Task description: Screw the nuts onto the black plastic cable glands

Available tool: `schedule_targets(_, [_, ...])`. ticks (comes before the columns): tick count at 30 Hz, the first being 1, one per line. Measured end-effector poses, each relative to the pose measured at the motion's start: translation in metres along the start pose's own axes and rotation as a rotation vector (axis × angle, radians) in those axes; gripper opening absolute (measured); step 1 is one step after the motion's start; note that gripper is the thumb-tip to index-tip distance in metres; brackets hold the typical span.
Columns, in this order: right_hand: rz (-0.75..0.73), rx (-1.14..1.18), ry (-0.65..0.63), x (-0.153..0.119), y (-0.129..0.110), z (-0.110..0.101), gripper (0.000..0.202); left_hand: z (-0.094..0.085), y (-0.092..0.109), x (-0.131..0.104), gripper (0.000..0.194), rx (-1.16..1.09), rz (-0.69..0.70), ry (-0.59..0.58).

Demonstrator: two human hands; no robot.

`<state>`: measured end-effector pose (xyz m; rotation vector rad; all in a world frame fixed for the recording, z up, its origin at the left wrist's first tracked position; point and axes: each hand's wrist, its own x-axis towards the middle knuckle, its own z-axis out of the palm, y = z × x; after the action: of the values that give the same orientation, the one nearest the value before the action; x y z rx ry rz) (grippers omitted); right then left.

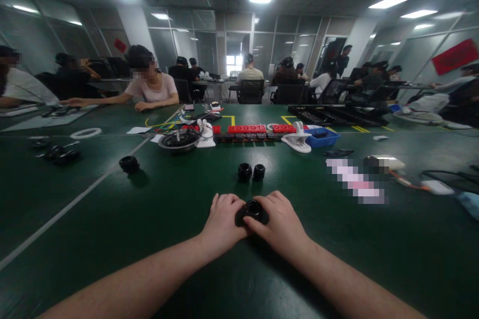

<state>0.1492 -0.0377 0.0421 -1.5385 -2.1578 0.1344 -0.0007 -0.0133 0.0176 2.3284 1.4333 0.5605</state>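
Observation:
Straight in front of me, a black round fitting [253,209] with a hole in its top stands on the green table. My left hand [225,217] is closed round its left side. From the right, my right hand [279,219] grips the same fitting, its thumb across the near side. The fingers hide much of the fitting's lower part. Just beyond my hands two similar black fittings, a larger one [244,172] and a smaller one [259,172], stand side by side. Another black fitting [129,164] sits farther left.
Red blocks with round holes [247,128] run across the table's middle, between a metal bowl [178,140] and a blue tray [324,137]. A white clip [297,138] is near the tray. More black parts [62,153] lie left. A co-worker [157,82] sits across the table.

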Motion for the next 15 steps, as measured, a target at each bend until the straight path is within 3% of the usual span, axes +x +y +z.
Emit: schedule_targets(15, [-0.123,0.026,-0.025,-0.0036,-0.0052,0.0026,0.029,0.0017,0.0013,-0.0005,0.028,0.013,-0.003,-0.024])
